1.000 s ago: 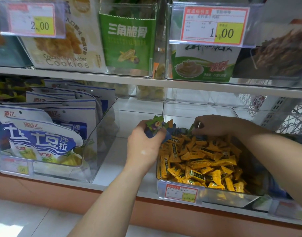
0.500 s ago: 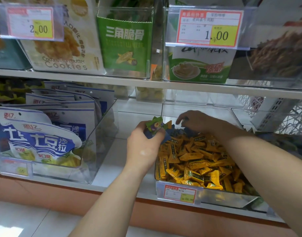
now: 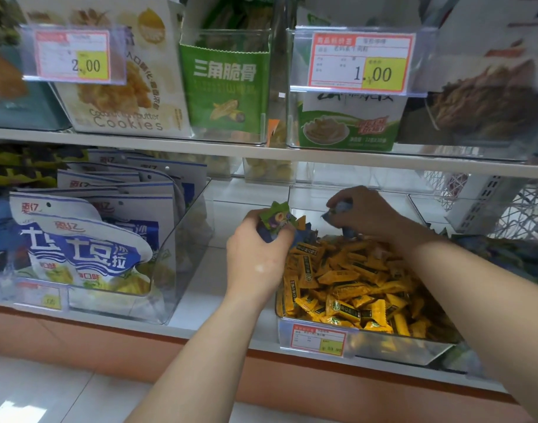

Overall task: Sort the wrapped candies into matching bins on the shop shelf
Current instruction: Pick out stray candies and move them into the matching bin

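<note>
A clear plastic bin (image 3: pixel 392 351) on the lower shelf is filled with several yellow wrapped candies (image 3: pixel 350 282). At its back left corner, my left hand (image 3: pixel 255 254) grips a bunch of blue-and-green wrapped candies (image 3: pixel 275 222). My right hand (image 3: pixel 362 213) is over the far end of the bin, its fingers curled round a blue wrapped candy (image 3: pixel 340 207). A few more blue wrappers lie among the yellow ones beneath it.
To the left stands a clear bin (image 3: pixel 176 254) of white-and-blue snack bags (image 3: pixel 78 245). Bare white shelf (image 3: pixel 200 288) lies between the two bins. Another bin with blue-green wrappers (image 3: pixel 511 254) sits at the right. The upper shelf (image 3: pixel 261 157) carries boxes and price tags.
My right hand has lifted from the back of the yellow pile with a blue candy in its fingers. My left hand has stayed in place with its bunch.
</note>
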`<action>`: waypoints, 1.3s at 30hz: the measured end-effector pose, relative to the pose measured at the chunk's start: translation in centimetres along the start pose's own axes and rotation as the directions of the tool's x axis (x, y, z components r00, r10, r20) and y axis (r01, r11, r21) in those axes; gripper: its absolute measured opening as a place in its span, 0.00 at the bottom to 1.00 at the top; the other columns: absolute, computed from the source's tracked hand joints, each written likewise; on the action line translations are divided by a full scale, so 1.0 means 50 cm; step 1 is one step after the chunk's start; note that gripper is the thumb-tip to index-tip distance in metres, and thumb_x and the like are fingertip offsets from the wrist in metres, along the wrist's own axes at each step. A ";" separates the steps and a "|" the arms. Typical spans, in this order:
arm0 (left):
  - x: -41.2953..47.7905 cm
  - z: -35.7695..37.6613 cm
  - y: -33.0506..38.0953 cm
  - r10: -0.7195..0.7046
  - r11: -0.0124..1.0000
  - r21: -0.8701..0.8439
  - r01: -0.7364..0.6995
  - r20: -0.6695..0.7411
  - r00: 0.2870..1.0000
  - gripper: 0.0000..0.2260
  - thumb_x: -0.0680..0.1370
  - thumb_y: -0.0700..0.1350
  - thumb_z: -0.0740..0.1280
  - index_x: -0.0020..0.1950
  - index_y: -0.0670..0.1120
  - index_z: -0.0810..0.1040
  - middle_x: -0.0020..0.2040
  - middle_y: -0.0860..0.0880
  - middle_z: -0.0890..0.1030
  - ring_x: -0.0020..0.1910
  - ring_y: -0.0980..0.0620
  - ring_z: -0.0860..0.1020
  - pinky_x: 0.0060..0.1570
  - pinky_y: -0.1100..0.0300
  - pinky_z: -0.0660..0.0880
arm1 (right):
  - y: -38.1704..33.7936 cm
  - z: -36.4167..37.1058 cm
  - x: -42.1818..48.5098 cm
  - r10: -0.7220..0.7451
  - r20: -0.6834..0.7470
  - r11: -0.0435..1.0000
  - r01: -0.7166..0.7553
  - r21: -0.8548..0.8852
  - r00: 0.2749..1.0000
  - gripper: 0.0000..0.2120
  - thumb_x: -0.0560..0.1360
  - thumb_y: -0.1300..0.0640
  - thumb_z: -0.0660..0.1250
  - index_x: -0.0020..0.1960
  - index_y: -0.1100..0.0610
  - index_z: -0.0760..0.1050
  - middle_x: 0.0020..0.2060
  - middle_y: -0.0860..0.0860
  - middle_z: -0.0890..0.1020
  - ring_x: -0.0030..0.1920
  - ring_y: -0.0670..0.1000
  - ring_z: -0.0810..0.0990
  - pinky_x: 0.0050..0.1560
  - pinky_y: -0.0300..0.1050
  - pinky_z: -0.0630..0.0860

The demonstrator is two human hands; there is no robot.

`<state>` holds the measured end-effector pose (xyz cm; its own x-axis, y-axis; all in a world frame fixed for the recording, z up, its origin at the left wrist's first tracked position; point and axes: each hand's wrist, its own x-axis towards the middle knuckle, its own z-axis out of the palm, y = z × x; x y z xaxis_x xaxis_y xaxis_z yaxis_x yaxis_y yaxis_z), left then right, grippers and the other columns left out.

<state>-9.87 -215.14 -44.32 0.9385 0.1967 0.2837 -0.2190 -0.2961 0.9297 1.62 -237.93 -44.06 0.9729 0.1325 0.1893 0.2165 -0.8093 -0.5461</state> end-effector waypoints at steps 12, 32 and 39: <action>-0.105 0.197 0.127 0.139 0.990 -0.017 -0.140 0.290 0.947 0.08 0.75 0.46 0.72 0.49 0.59 0.77 0.49 0.53 0.83 0.50 0.54 0.80 0.54 0.52 0.78 | 0.088 -0.254 -0.281 0.140 -0.274 0.963 -0.067 0.260 0.952 0.12 0.68 0.56 0.80 0.50 0.49 0.84 0.44 0.39 0.84 0.42 0.32 0.79 0.42 0.25 0.72; -0.123 0.426 0.143 0.241 0.654 0.601 -0.460 0.410 0.879 0.24 0.77 0.60 0.64 0.67 0.48 0.71 0.63 0.46 0.76 0.61 0.41 0.73 0.51 0.50 0.73 | 0.278 -0.285 -0.307 0.399 -0.230 0.872 -0.445 -0.205 0.888 0.24 0.78 0.36 0.60 0.71 0.44 0.73 0.72 0.54 0.69 0.71 0.62 0.65 0.70 0.55 0.67; -0.070 0.245 0.142 0.189 0.723 0.592 -0.355 0.324 0.927 0.20 0.77 0.56 0.64 0.68 0.53 0.75 0.64 0.49 0.79 0.61 0.44 0.77 0.56 0.49 0.77 | 0.169 -0.266 -0.300 0.208 -0.266 0.969 -0.236 -0.075 0.941 0.10 0.76 0.45 0.67 0.56 0.43 0.79 0.62 0.49 0.76 0.62 0.52 0.75 0.55 0.44 0.72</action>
<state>-11.43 -229.37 -41.59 0.9151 -0.1769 0.3623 -0.3332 -0.8377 0.4327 -12.21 -254.38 -40.67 0.9393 -0.1963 0.2815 -0.0258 -0.8584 -0.5124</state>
